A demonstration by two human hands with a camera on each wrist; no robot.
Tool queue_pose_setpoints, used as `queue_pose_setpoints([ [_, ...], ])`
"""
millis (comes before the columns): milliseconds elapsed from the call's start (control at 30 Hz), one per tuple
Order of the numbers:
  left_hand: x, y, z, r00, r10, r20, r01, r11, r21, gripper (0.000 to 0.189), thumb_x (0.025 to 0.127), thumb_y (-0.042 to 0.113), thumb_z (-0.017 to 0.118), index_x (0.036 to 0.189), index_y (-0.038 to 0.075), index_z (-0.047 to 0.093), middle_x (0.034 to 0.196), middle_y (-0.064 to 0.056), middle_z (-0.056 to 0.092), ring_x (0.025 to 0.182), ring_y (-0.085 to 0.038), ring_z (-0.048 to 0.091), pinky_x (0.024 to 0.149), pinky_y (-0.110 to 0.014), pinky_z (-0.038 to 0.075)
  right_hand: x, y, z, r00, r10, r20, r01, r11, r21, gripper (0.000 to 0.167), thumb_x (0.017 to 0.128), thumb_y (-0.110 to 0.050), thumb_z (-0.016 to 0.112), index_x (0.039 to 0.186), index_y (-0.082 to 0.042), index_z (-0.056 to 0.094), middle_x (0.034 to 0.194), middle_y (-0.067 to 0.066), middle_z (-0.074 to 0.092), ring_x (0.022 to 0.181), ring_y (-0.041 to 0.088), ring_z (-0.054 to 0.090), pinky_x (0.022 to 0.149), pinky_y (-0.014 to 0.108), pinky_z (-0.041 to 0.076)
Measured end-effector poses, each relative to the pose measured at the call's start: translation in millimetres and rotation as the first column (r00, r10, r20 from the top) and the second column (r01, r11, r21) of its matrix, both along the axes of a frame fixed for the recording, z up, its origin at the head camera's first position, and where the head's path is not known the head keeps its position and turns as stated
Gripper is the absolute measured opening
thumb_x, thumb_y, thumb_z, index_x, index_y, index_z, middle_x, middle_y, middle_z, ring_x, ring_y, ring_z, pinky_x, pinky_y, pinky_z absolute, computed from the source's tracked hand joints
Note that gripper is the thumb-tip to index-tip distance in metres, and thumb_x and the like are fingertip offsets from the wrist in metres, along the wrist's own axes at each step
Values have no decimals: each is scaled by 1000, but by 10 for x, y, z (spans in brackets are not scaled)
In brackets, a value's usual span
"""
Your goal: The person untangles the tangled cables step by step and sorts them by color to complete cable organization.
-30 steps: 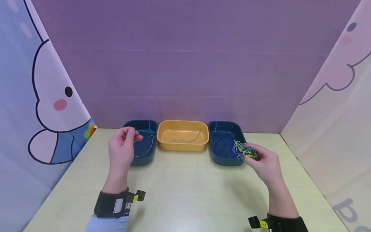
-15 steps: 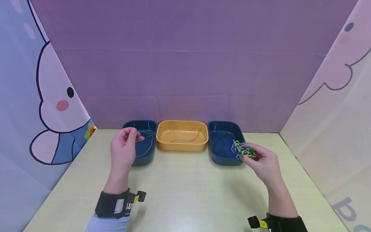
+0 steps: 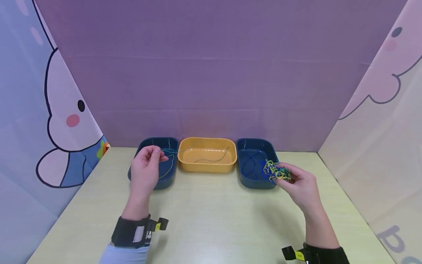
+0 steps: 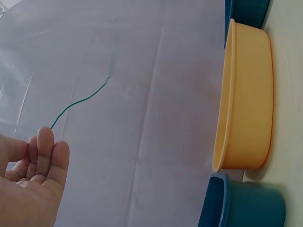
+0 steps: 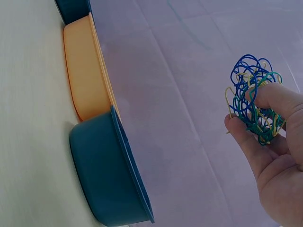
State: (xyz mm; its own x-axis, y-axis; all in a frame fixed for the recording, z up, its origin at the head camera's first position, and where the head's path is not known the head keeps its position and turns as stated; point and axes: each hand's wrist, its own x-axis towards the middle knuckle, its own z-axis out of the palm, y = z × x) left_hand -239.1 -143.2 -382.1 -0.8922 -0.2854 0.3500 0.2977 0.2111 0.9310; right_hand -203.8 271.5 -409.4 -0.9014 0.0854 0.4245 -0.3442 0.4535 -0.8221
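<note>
Between thumb and fingers, my left hand [image 3: 146,167] pinches one end of a thin green wire [image 4: 84,100]. The wire's free end stretches away to the right, over the left blue tray [image 3: 168,179] and toward the yellow tray. A tangled bundle of blue, yellow and green wires [image 5: 255,101] is gripped by my right hand [image 3: 298,183], its thumb on one side and fingers on the other. In the head view that bundle overlaps the near right corner of the right blue tray [image 3: 256,183]. Both hands are above the table.
The yellow tray [image 3: 207,167] stands between the two blue ones, with one thin dark wire [image 3: 212,160] inside. A yellow wire [image 3: 172,165] lies in the left blue tray, and a blue wire [image 3: 254,163] in the right one. A purple backdrop [image 3: 211,73] rises behind.
My left hand has moved a little to the right with the green wire, whose free end now overlaps the yellow tray. My right hand and the wire bundle have stayed nearly still.
</note>
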Motion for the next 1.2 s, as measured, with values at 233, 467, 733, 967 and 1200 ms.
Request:
queue_pose_setpoints([
  [233, -32, 40, -46, 999, -18, 31, 20, 998, -59, 31, 100, 30, 51, 109, 1, 60, 99, -14, 65, 81, -8, 68, 80, -13, 53, 4, -15, 5, 1000, 10, 11, -10, 1000, -7, 35, 78, 4, 75, 111, -6, 70, 100, -11, 67, 73, 6, 64, 58, 21, 56],
  [467, -207, 60, -73, 998, -30, 50, 40, 979, -200, 28, 101, 33, 51, 108, 7, 61, 98, -12, 66, 84, -16, 69, 77, -15, 54, 3, -16, 9, 1000, -2, 17, 2, 1000, 12, 35, 78, 3, 74, 111, -8, 70, 102, -3, 68, 73, 6, 64, 59, 21, 56],
  [733, -450, 73, -58, 995, -27, 94, 61, 923, -381, 25, 102, 30, 49, 106, 8, 60, 90, -8, 64, 80, -18, 65, 67, -25, 55, -16, -19, 4, 1000, -2, 4, 2, 1000, 15, 34, 78, 4, 74, 111, -7, 70, 101, -6, 68, 72, 6, 63, 58, 21, 56],
  [967, -667, 128, -84, 988, -34, 148, 102, 870, -482, 25, 102, 26, 47, 104, 6, 61, 88, -10, 66, 78, -21, 62, 62, -27, 50, -3, -23, 7, 1000, -6, 16, 5, 1000, 30, 35, 79, 2, 74, 112, -7, 70, 108, 9, 68, 74, 6, 63, 59, 21, 56],
  [1200, -907, 256, -114, 970, -76, 231, 183, 855, -486, 22, 102, 25, 47, 108, 6, 59, 91, -10, 63, 81, -22, 62, 66, -29, 54, -1, -20, 9, 999, -14, 30, 13, 1000, 26, 35, 79, 2, 74, 112, -7, 69, 107, 9, 67, 74, 7, 63, 59, 21, 56],
])
